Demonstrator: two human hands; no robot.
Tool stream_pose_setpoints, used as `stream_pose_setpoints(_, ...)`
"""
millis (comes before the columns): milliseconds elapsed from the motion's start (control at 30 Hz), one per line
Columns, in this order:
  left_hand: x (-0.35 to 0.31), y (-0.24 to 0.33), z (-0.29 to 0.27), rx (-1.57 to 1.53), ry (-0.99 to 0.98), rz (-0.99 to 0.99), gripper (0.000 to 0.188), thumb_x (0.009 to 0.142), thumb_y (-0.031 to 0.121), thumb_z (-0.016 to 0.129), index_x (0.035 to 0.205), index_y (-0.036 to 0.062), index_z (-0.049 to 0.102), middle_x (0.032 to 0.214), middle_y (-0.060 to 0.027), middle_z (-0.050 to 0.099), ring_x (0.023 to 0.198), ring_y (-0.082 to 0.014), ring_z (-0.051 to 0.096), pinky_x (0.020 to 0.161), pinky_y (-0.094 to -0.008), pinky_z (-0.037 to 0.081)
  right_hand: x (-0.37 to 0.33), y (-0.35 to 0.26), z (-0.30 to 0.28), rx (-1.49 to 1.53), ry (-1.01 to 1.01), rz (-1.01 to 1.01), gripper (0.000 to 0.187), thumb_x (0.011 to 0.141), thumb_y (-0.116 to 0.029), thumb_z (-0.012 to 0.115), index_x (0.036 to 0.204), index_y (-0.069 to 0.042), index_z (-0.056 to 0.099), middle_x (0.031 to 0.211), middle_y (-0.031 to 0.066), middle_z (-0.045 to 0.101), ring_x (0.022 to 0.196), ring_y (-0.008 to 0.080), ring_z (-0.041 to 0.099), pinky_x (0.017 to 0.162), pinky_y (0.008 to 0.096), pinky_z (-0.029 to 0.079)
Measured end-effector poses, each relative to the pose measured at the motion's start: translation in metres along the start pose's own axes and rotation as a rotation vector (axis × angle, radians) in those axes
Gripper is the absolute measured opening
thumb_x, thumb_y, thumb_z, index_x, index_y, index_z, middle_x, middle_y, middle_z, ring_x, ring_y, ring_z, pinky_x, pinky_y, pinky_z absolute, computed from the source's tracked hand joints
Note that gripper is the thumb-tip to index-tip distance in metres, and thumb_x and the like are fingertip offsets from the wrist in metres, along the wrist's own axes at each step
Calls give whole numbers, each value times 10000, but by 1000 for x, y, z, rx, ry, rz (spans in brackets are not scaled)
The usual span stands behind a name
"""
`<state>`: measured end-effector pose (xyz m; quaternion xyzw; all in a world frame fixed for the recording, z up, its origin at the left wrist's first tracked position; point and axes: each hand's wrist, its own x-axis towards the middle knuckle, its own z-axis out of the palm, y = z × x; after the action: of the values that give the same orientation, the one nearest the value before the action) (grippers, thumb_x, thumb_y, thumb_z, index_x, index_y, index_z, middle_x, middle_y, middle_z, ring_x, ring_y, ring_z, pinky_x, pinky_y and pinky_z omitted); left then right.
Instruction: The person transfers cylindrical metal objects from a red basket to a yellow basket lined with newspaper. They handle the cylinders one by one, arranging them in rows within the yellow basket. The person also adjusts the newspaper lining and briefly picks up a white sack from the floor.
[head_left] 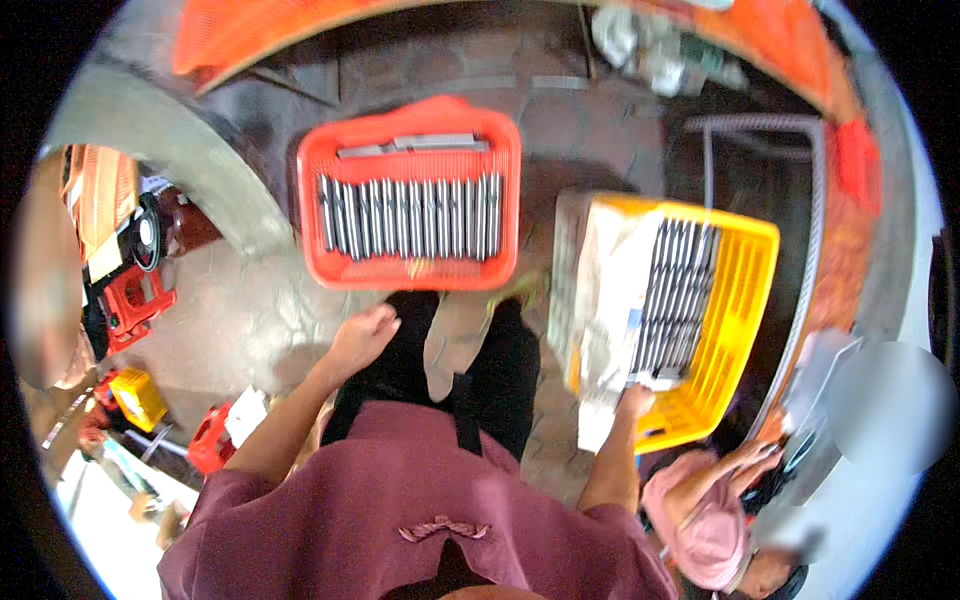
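My left hand (368,337) hangs in front of my left thigh, fingers curled, with nothing visible in it. To the right, my right hand (637,401) reaches over the near end of a yellow plastic basket (738,335). Its fingers close at a short grey metal piece (655,381); blur hides the exact grip. Long dark metal bars (675,295) lie packed in that basket, beside a whitish sheet (612,255). Ahead of me, a red plastic basket (308,215) holds a row of similar metal bars (410,218), with a couple more (412,146) laid crosswise at its far side.
A metal frame (818,220) stands right of the yellow basket. Another person in pink (705,515) sits at the lower right. A red stool (135,308) stands at the left, near a curved grey ledge (215,150). Orange surfaces (270,35) run along the far side, with plastic bags (660,55).
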<state>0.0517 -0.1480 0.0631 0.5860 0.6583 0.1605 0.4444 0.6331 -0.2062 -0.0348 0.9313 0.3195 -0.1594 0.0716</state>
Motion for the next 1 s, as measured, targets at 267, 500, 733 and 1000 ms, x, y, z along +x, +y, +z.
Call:
stream_pose_setpoints(267, -79, -114, -18, 172, -17, -488, 291, 853, 312, 543, 933, 47, 632, 896, -220, 662, 879, -397, 639, 744, -490, 506, 46, -23, 30, 100, -99, -290, 182, 804, -151, 566, 728, -3, 641, 559, 83, 577, 485, 209, 572, 475, 351, 480)
stream_pose_setpoints(500, -20, -102, -42, 117, 344, -371, 226, 891, 259, 511, 916, 42, 570, 890, -217, 636, 864, -420, 608, 753, -520, 487, -62, -65, -74, 560, -540, -54, 231, 910, -178, 499, 936, 31, 592, 770, 118, 644, 556, 152, 598, 445, 263, 460)
stream_pose_setpoints(733, 72, -120, -63, 313, 345, -349, 315, 881, 235, 529, 1113, 25, 497, 1157, -230, 556, 1000, -431, 590, 842, -524, 491, -126, -61, -60, 433, -622, -129, 256, 923, -214, 526, 1038, 11, 566, 796, 106, 661, 610, 159, 631, 500, 273, 495)
stream_pose_setpoints(1000, 150, -149, -65, 417, -113, -661, 462, 844, 303, 499, 1171, -21, 546, 1151, -258, 622, 1084, -399, 608, 912, -483, 488, -185, -115, -62, 210, -497, -363, 263, 890, -204, 571, 975, 40, 615, 774, 192, 654, 702, 268, 653, 643, 375, 501)
